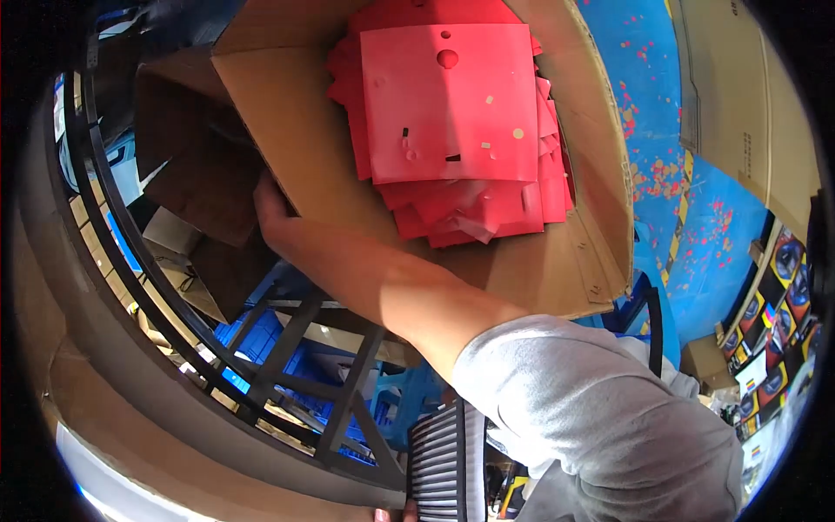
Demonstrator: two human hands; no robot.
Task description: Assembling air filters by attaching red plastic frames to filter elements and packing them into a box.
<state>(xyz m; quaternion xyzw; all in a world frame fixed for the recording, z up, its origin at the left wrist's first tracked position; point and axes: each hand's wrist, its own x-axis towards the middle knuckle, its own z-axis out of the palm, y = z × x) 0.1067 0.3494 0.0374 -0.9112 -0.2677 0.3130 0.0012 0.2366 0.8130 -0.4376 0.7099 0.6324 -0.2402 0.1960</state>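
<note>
My right arm, in a grey sleeve, reaches across from the lower right. At its end my right hand (272, 207) lies against the outer left side of a big open cardboard box (287, 113), its fingers hidden by cardboard. Inside the box rests an uneven stack of red sheets (448, 104) with punched holes and small loose scraps on top. Only fingertips of my left hand (396, 514) show at the lower edge, next to a pleated filter (439, 461) with white folds and a dark frame. Whether they grip it is not visible.
Brown cardboard flaps (196, 191) crowd the left, beside a dark metal rack (296, 365) and blue crates (257, 335). At right, a blue surface (639, 78) is strewn with red and pale scraps. Tall cardboard (739, 104) and boxes with printed patterns (778, 317) stand beyond.
</note>
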